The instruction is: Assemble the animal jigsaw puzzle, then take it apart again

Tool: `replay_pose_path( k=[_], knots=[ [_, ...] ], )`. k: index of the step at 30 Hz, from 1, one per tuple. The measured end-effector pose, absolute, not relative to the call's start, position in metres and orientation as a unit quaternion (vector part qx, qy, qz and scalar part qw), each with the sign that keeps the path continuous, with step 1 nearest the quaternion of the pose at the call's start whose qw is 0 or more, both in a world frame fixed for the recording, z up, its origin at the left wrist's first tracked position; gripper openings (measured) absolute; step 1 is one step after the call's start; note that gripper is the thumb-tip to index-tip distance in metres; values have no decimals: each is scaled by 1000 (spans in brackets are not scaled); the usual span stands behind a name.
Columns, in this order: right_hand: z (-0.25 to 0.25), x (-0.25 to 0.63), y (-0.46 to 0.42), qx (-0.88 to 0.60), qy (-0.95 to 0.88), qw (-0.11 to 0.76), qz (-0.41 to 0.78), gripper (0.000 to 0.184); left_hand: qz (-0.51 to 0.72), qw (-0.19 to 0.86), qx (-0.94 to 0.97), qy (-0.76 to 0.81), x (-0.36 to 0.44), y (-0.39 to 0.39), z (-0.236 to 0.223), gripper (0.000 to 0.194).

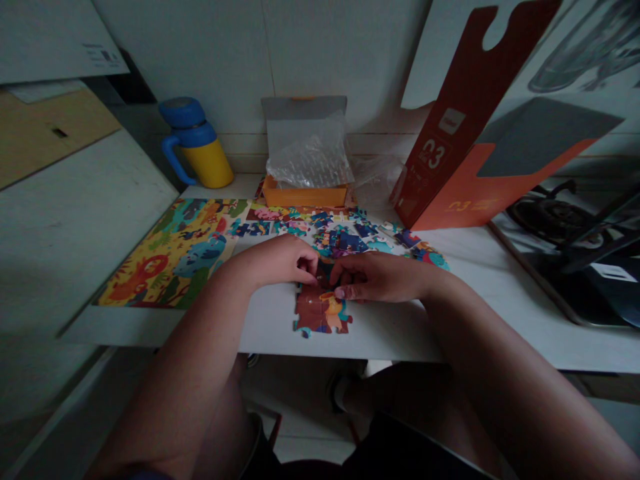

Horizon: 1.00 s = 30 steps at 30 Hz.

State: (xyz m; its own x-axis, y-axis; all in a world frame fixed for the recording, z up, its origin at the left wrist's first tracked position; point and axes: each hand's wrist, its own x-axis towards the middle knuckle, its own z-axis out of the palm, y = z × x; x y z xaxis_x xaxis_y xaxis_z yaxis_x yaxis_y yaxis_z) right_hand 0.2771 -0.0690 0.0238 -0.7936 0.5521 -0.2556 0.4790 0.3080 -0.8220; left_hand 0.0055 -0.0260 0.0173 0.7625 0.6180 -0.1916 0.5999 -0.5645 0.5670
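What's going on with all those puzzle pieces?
Someone has both bare hands at a jigsaw puzzle. The left hand and right hand are at the far end of a small joined section on the white table. Loose pieces are scattered beyond the hands. A colourful animal picture lies to the left, and an open box sits behind.

The surface [395, 330] looks smooth, the joined puzzle pieces [310, 310] cardboard; the bag [305, 160] near the back edge is glossy plastic.
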Motion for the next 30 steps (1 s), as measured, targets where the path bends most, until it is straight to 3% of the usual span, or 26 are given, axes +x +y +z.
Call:
replay_pose_path(
  k=[30],
  knots=[
    [22,279,-68,-317,-828,34,460,41,-5,312,858,409,-2,-26,24,12]
  ],
)
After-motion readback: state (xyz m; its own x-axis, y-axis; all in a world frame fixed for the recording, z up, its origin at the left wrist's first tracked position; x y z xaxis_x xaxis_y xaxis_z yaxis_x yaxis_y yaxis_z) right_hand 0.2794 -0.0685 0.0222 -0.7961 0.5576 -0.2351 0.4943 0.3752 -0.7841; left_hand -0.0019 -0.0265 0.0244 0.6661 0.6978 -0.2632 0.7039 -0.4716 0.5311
